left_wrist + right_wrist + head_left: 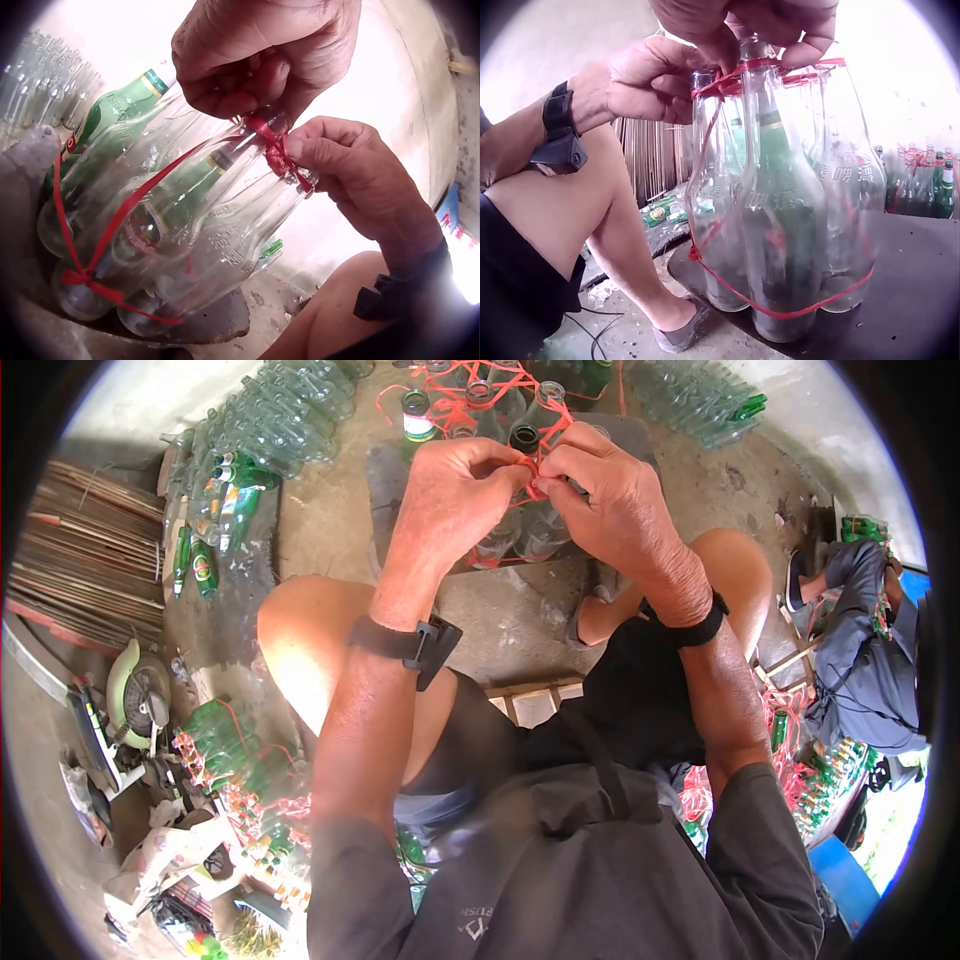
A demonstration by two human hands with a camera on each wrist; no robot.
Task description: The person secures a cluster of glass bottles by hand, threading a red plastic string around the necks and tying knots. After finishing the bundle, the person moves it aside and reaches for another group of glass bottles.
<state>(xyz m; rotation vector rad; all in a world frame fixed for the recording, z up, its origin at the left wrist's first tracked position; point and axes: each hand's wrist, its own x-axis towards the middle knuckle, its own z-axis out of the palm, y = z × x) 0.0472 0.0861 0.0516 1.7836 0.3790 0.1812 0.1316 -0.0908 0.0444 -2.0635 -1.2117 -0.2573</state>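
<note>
A bundle of clear and green glass bottles (784,202) stands upright on a dark board (915,277). Red plastic twine (277,159) runs round the bottle necks, and a lower loop, knotted at one side, circles the bodies. At the near side of the bundle, my left hand (452,500) pinches the twine between thumb and fingertips, close by a bottle mouth. My right hand (622,500) meets it there and pinches the same red twine from the other side. In the left wrist view, a small knotted clump of twine shows at the right hand's fingertips.
Clear bottles (285,415) lie stacked at the far left, with more bottles (695,400) at the far right. Green bottles (203,565) lie near a pile of thin sticks (95,550). Another person (865,640) sits at the right, and tied bottles stand behind me on both sides.
</note>
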